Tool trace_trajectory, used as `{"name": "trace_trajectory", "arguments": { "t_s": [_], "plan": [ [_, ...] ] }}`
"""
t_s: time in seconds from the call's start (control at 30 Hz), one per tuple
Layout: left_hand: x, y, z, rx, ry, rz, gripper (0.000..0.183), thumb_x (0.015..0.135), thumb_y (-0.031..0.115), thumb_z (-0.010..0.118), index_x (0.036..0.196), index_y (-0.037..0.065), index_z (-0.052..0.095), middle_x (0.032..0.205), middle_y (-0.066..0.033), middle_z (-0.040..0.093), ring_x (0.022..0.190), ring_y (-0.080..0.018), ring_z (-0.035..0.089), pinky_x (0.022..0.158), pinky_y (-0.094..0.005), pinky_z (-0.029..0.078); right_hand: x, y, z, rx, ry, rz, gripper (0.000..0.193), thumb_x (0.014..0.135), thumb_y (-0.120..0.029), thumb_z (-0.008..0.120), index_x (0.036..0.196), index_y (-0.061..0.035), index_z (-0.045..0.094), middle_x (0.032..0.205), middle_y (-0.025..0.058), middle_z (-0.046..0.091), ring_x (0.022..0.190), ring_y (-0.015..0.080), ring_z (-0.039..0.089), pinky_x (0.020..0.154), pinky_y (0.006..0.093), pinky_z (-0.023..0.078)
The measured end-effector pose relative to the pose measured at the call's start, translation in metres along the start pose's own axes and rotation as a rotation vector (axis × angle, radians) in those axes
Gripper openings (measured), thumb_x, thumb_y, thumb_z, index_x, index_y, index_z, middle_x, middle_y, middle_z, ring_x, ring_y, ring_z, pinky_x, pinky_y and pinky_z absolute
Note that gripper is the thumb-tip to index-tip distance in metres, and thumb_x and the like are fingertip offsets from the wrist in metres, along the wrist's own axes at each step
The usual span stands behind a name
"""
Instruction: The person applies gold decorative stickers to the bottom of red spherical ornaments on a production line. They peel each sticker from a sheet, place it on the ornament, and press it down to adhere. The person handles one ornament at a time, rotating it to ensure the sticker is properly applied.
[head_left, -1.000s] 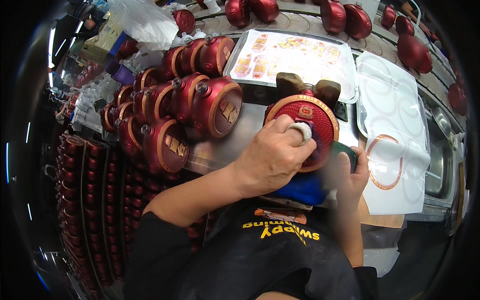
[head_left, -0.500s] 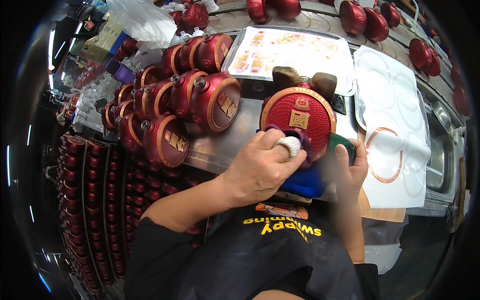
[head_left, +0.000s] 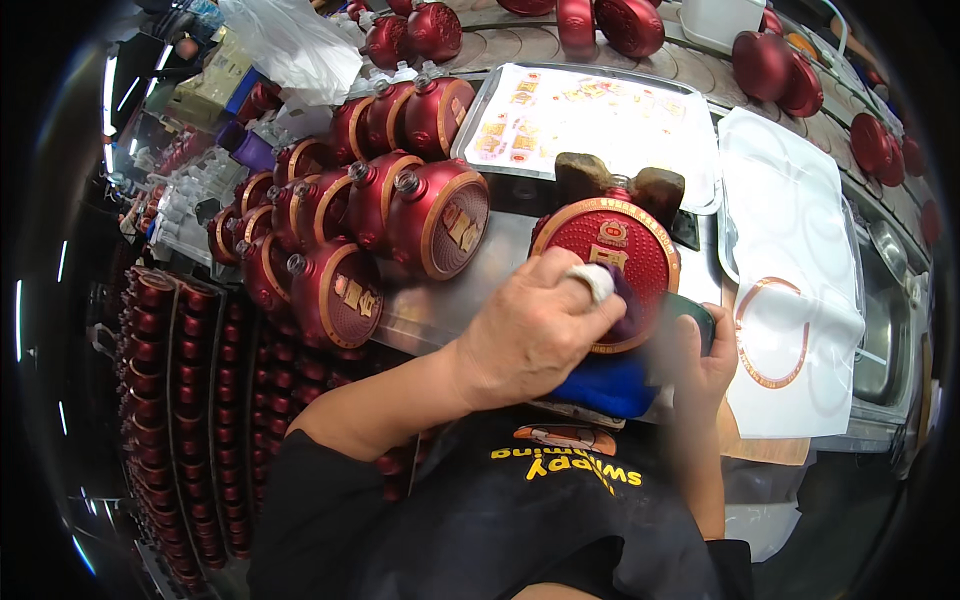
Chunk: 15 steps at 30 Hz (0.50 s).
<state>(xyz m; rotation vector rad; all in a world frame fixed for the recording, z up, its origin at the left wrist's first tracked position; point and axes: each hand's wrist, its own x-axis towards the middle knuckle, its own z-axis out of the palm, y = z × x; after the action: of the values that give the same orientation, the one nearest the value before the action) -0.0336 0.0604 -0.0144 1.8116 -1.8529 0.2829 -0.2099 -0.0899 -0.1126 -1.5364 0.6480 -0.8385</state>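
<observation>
The scene is evenly lit, seemingly from overhead; edges are bent and darkened, and the right hand (head_left: 700,350) is motion-blurred.

- To the person's left, rows of red round flasks (head_left: 340,230) stand packed together on the steel counter (head_left: 440,310), blocking that side.
- Only a narrow bare strip of counter lies between them and the red disc-shaped flask (head_left: 608,240) at centre.
- Behind it, a tray of labels (head_left: 590,125) fills the space.
- To the right, white backing sheets (head_left: 790,260) lie flat, leaving low open room above.
</observation>
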Motion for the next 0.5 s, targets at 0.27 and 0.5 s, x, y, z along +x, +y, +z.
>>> {"name": "trace_trajectory", "arguments": {
  "t_s": [0.27, 0.5],
  "plan": [
    [-0.023, -0.005, -0.016, 0.076, -0.021, -0.150, 0.032, 0.079, 0.002, 0.073, 0.111, 0.002, 0.076, 0.097, -0.0111, 0.071, 0.099, -0.0337, 0.062, 0.087, -0.0416, 0.054, -0.001, 0.002, -0.002, 0.002, -0.009, 0.031, 0.029, 0.103, -0.025, 0.070, 0.113, 0.0003, 0.060, 0.094, 0.0040, 0.063, 0.085, 0.0116, 0.058, 0.078, 0.0264, 0.049],
    [-0.024, 0.016, -0.004, 0.100, -0.023, -0.015, 0.032, 0.080, 0.011, 0.067, 0.110, 0.001, 0.075, 0.092, -0.0091, 0.069, 0.100, -0.0308, 0.060, 0.085, -0.0409, 0.053, -0.001, -0.001, 0.001, 0.026, -0.002, 0.008, 0.028, 0.103, -0.025, 0.070, 0.111, 0.0002, 0.061, 0.094, 0.0039, 0.063, 0.086, 0.0109, 0.058, 0.078, 0.0260, 0.049]
  ]
}}
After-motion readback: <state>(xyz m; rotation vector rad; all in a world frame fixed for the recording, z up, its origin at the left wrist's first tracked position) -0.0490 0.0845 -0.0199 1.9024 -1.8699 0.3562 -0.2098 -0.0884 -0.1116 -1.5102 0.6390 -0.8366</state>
